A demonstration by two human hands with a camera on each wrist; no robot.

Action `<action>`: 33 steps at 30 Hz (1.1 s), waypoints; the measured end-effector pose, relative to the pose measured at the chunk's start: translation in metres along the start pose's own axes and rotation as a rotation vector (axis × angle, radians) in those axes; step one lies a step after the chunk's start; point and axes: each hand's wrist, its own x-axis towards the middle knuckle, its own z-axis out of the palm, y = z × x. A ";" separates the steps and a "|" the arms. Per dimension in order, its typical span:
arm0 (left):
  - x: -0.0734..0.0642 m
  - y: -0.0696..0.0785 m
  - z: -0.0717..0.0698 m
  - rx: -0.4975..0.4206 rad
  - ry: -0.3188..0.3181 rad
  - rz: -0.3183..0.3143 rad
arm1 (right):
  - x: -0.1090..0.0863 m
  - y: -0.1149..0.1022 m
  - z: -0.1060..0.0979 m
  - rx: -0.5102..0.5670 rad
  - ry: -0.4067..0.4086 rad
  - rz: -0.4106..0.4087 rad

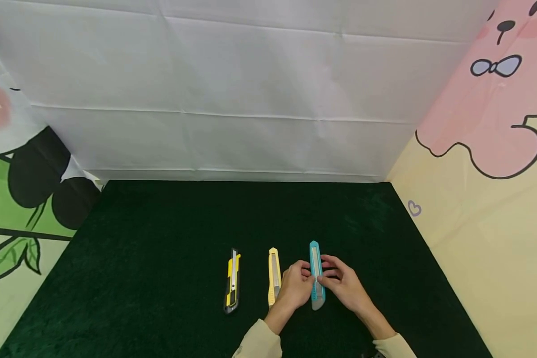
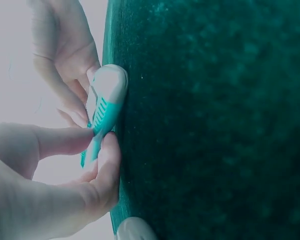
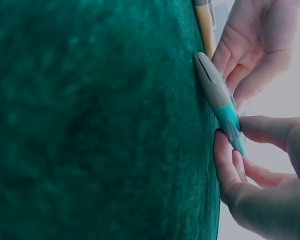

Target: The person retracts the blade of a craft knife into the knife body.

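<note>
A teal box cutter [image 1: 315, 261] with a grey butt end lies at the front right of the dark green cloth, its tip facing away from me. My left hand [image 1: 297, 284] pinches it from the left, with thumb and fingers on either side in the left wrist view. From the right, my right hand [image 1: 346, 287] also pinches it, the thumb [image 3: 265, 129] on its upper face and the fingers at the other side. Just left of my left hand lies a pale yellow box cutter [image 1: 274, 268], its lower part partly behind that hand and wrist.
Farther left, a black and yellow box cutter [image 1: 232, 286] lies roughly parallel to the others. The green cloth [image 1: 161, 238] covers the tabletop. A white sheet [image 1: 250, 89] rises at the back, and printed cartoon sheets [image 1: 488, 223] stand along both sides.
</note>
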 end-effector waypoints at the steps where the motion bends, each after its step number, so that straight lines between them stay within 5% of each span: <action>1: 0.000 0.001 0.000 0.010 0.005 -0.001 | 0.000 0.001 0.000 -0.009 0.009 0.000; 11: 0.002 0.005 0.004 0.106 0.046 -0.028 | 0.001 0.007 0.004 -0.079 0.049 -0.023; 21: 0.001 0.003 0.003 0.102 0.036 -0.020 | 0.000 0.005 0.005 -0.130 0.059 -0.035; 33: -0.001 0.006 -0.005 0.102 0.058 0.053 | 0.002 -0.003 0.002 -0.170 0.077 -0.047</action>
